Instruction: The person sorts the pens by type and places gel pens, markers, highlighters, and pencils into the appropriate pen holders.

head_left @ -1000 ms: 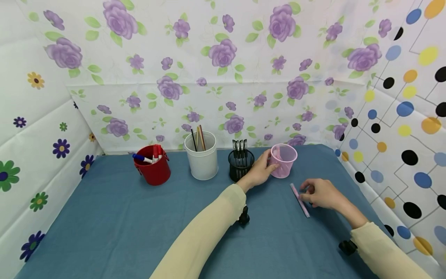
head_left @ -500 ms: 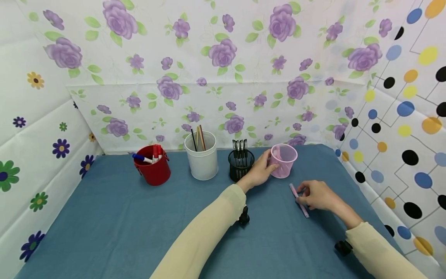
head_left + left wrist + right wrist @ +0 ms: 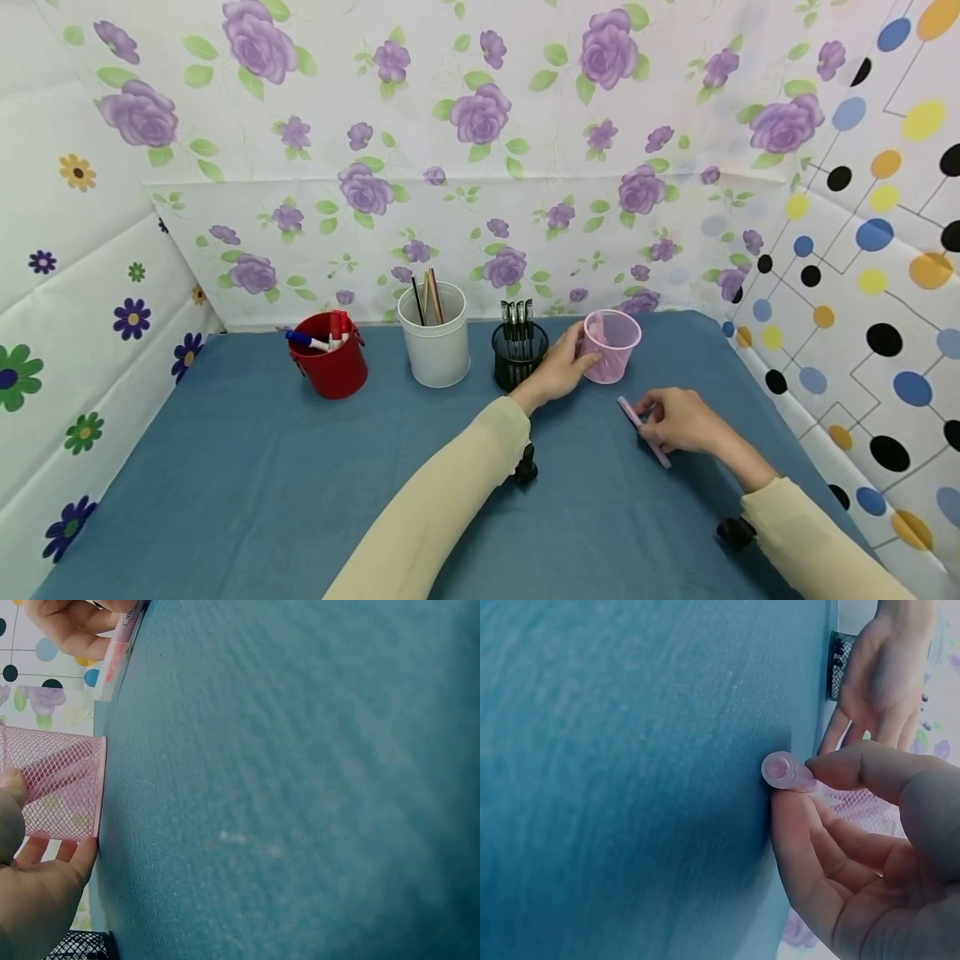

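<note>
A pink mesh pen holder (image 3: 611, 350) stands upright at the back right, with something pink inside it. My left hand (image 3: 557, 367) holds its left side, the thumb in front and the fingers around the lower wall, as the left wrist view shows (image 3: 45, 877). Nearer me, my right hand (image 3: 686, 419) pinches a slim pink pen (image 3: 628, 411) between thumb and fingers. One end of the pen (image 3: 780, 769) points at the right wrist camera. It is just at the cloth; whether it touches cannot be told.
Left of the pink holder stand a black mesh holder (image 3: 517, 371) with several pens, a white bucket (image 3: 438, 358) with several pencils or brushes, and a red bucket (image 3: 337, 375) with markers. A blue cloth (image 3: 300, 500) covers the table, and patterned sheets rise behind and beside it.
My right hand has moved slightly left onto the pink pen and now pinches it. The pen has shifted and turned a little. My left hand stays on the pink holder.
</note>
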Available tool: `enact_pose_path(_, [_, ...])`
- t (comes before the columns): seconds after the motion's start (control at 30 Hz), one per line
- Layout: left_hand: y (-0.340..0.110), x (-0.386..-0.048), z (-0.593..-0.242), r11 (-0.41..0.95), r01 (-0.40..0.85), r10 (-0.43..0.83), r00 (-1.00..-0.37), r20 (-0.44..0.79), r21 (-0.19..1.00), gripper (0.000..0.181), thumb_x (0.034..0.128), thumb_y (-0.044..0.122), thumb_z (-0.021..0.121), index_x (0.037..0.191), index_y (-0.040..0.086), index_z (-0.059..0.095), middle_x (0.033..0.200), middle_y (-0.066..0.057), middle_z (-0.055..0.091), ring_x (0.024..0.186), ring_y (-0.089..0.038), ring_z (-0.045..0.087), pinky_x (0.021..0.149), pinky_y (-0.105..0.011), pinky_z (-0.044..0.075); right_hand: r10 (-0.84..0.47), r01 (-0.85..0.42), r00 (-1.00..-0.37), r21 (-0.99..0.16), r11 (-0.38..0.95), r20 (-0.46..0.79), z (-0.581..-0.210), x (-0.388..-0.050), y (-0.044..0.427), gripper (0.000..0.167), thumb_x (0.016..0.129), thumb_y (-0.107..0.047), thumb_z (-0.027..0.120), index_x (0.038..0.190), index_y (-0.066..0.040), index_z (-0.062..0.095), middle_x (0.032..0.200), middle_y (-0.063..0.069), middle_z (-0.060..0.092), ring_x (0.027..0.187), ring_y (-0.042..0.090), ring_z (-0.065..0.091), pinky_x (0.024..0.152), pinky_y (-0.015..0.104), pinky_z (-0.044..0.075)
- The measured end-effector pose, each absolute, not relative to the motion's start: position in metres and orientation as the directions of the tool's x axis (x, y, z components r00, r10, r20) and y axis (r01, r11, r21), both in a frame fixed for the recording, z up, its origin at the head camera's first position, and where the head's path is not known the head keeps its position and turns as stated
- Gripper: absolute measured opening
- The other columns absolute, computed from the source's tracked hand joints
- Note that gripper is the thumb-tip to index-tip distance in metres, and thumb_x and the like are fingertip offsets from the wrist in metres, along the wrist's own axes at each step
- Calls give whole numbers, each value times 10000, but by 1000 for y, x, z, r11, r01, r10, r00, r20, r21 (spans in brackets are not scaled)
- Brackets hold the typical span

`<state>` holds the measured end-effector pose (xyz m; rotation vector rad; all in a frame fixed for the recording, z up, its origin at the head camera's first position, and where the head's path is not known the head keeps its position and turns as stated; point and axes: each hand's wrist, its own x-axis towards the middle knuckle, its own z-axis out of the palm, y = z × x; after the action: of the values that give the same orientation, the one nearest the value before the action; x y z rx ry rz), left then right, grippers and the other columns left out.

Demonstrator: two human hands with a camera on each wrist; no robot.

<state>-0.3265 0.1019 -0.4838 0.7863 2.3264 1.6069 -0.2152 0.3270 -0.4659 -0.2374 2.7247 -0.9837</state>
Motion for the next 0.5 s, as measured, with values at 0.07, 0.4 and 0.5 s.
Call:
enact_pose_path(0.07, [102, -326, -483, 263, 307, 535, -836, 126, 915, 634, 1118, 225, 575, 1675, 170, 276, 1626, -106, 433, 1494, -275, 461, 1207, -407, 438, -231, -64, -958, -657, 751, -170, -466, -216, 329, 260, 891, -63, 764, 1140, 2, 726, 779, 53, 641, 611, 197, 691, 553, 324, 617])
enact_pose_path(0.4, [101, -327, -484, 260, 307, 540, -832, 126, 915, 635, 1118, 227, 573, 1675, 166, 274, 1630, -106, 427, 1502, -273, 451, 1211, -412, 433, -253, -66, -955, -727, 683, -152, -460, -219, 338, 269, 939, -41, 734, 1190, 50, 698, 837, 81, 696, 684, 226, 721, 594, 330, 642])
enact_pose_path(0.5, [101, -328, -485, 262, 311, 542, -831, 127, 913, 640, 1118, 226, 572, 1678, 163, 269, 1632, -108, 425, 1502, -275, 452, 1212, -407, 431, -249, -60, -957, -739, 671, -147, -457, -219, 340, 286, 941, -40, 728, 1206, 62, 692, 862, 97, 699, 696, 228, 724, 606, 333, 647])
